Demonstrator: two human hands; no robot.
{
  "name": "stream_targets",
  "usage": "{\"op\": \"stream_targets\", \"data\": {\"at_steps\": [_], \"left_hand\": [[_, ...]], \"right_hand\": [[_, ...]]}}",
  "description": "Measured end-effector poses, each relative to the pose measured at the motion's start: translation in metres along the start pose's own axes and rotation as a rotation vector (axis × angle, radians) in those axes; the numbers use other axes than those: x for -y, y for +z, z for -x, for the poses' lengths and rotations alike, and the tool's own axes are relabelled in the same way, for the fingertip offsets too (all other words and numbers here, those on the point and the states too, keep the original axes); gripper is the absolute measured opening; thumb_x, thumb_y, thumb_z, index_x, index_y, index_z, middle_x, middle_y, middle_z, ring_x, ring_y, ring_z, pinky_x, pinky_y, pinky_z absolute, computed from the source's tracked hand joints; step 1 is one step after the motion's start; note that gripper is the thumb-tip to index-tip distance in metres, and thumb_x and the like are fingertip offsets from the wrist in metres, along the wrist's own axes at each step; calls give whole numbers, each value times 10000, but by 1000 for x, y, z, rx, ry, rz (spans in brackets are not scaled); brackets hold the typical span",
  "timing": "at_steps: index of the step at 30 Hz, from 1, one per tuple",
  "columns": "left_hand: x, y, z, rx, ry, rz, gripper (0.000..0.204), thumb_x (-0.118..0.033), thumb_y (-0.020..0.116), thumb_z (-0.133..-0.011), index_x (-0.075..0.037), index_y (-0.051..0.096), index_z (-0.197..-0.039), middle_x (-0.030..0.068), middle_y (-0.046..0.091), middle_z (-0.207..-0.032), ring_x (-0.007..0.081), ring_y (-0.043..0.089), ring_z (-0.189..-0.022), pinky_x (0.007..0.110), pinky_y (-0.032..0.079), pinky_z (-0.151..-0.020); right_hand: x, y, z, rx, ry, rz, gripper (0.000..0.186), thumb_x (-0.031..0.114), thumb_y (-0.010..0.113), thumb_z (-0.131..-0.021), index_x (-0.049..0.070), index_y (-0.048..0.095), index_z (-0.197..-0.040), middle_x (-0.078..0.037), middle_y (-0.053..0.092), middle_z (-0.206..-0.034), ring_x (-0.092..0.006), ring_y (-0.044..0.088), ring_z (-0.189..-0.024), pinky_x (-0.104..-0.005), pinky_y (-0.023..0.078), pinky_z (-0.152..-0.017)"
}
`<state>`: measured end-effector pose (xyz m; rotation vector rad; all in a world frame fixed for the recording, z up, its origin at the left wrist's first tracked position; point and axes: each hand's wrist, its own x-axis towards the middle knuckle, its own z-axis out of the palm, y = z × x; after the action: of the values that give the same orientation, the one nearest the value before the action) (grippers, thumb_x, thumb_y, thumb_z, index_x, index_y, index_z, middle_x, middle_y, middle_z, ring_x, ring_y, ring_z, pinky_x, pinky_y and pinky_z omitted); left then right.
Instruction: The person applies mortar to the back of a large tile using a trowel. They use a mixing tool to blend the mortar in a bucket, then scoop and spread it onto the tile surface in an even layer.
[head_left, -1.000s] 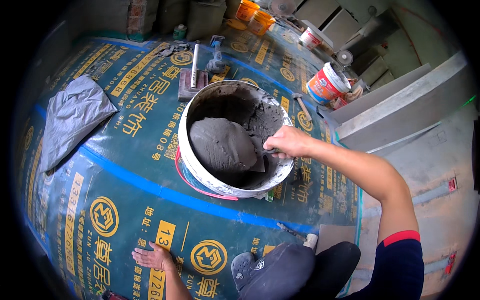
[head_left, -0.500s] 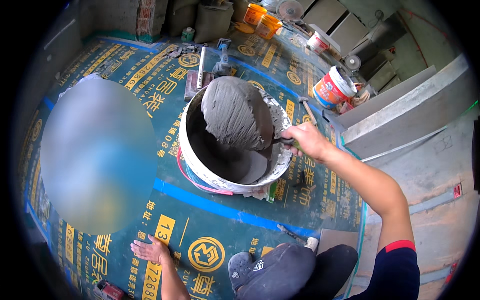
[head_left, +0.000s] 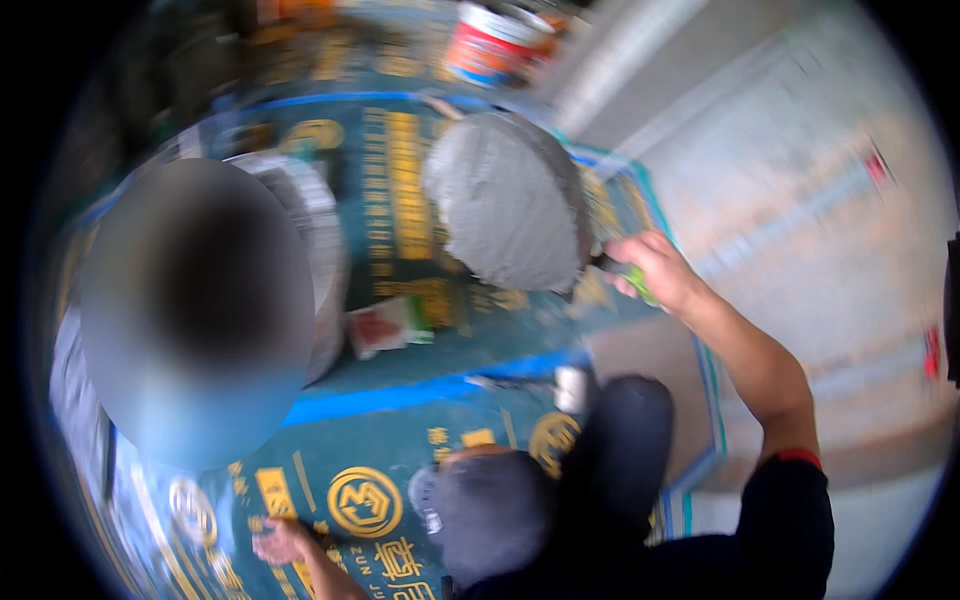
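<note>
My right hand (head_left: pixel 658 272) grips a trowel (head_left: pixel 612 266) by its green and black handle. A large rounded heap of wet grey mortar (head_left: pixel 505 205) covers the trowel's blade, held out over the covered floor. At the left stands the white bucket (head_left: pixel 326 235), its rim smeared with grey; a blurred patch hides most of it and what is inside. Low on the left, my left hand (head_left: pixel 283 541) is empty with its fingers stretched out, just above or on the green floor sheet (head_left: pixel 400 440); contact cannot be made out.
A red, white and blue pail (head_left: pixel 490 45) stands at the far side. Beside the bucket lies a small red and white packet (head_left: pixel 385 325). A grey tile (head_left: pixel 650 365) lies near my knee (head_left: pixel 625 440). A pale wall (head_left: pixel 800 190) bounds the right.
The mortar-loaded trowel has come out from above the bucket and is now to its right. The view has swung right, so the bucket appears farther left. My left hand stays low and empty.
</note>
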<state>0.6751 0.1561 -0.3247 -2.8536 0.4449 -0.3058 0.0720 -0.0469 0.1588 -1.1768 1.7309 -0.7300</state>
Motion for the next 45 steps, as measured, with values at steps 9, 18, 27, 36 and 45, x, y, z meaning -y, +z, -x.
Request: {"op": "stream_targets", "data": {"at_steps": [9, 18, 27, 36, 45], "left_hand": [[-62, -63, 49, -98, 188, -18, 607, -552, 314, -933, -85, 451, -1296, 80, 466, -1298, 253, 429, -1216, 422, 330, -981], [-79, -81, 87, -71, 351, 41, 600, -518, 299, -940, -96, 365, -1361, 84, 367, -1390, 250, 344, -1291, 437, 267, -1034], [-36, -59, 48, 99, 173, -22, 608, -486, 285, -946, -107, 285, -1422, 89, 274, -1475, 247, 265, -1360, 451, 208, -1083], [-2, -27, 40, -64, -12, 196, 597, -428, 331, -955, -80, 282, -1437, 110, 290, -1491, 292, 300, -1359, 457, 243, -1086], [-5, -52, 62, -6, -40, 243, 591, -407, 321, -957, -51, 290, -1427, 132, 252, -1503, 296, 248, -1385, 462, 234, -1089]], "right_hand": [[-243, -146, 180, -763, 244, 677, 285, 322, 639, -769, 37, 656, -780, -100, 624, -654, -221, 595, -613, -347, 440, -561], [-474, -116, 282, -1077, 896, 1185, 386, 359, 673, -705, 63, 632, -949, -186, 640, -876, -369, 610, -837, -464, 462, -714], [-319, -157, 155, -1071, 294, 464, 357, 322, 633, -782, -32, 623, -827, -126, 616, -704, -245, 574, -678, -373, 432, -624], [71, 64, -25, -111, -556, 432, 297, 265, 625, -844, -23, 623, -918, -15, 595, -691, -106, 545, -635, -265, 436, -609], [170, 314, -158, -287, -1367, 1747, 219, 279, 568, -691, 93, 683, -677, -96, 658, -675, -233, 657, -668, -399, 479, -629]]}}
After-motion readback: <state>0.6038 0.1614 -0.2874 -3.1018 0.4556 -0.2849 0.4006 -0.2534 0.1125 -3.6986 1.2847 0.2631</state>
